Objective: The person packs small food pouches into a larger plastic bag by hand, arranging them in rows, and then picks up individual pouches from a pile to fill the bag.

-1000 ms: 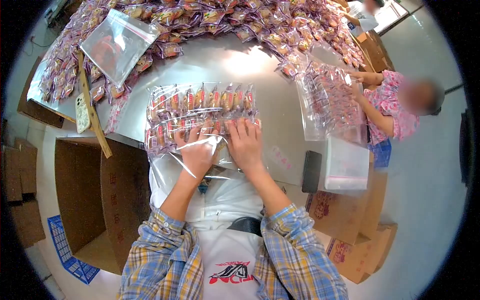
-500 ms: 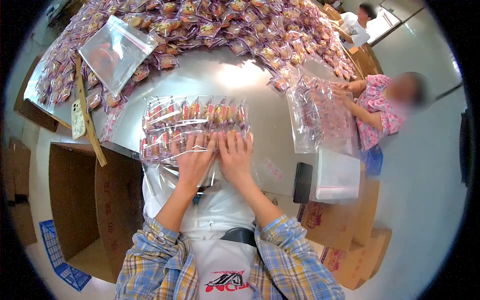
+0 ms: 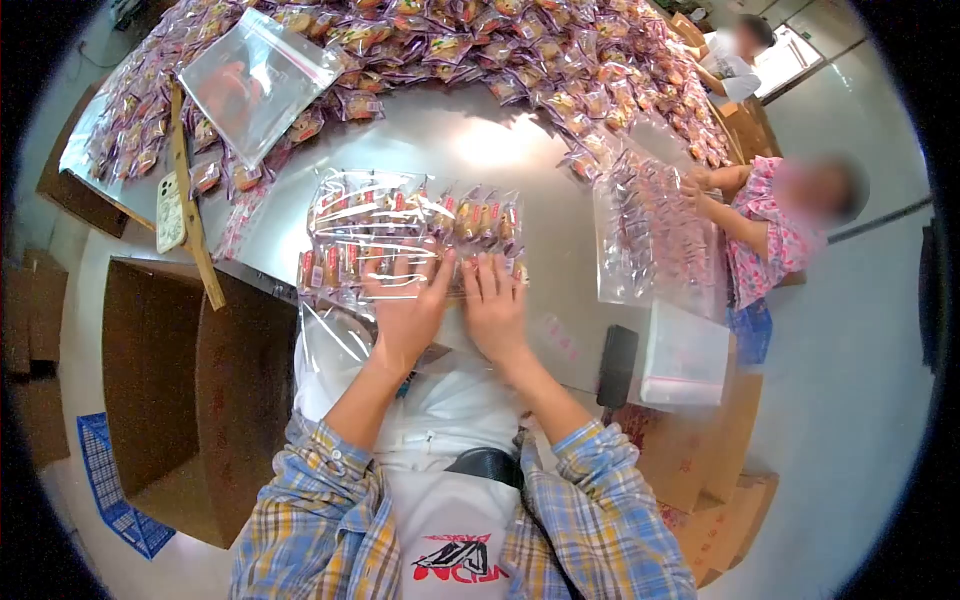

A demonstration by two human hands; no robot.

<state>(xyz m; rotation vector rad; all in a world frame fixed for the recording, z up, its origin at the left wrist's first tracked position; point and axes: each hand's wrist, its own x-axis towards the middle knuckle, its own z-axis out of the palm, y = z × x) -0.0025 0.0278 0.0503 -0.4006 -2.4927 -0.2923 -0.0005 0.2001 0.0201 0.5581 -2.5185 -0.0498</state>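
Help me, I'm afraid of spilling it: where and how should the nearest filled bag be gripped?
Probably by both side edges of the filled bag, left hand left, right hand right, coming in low over the tabletop, fingers underneath: its two snack rows lie flat and wide in loose film.

Left hand (image 3: 408, 312) and right hand (image 3: 494, 312) are side by side, palms down, fingers extended forward and slightly spread. Both wrists are roughly straight; forearms converge from bent elbows. Plaid sleeves (image 3: 330, 500) are pushed back, baring both forearms.
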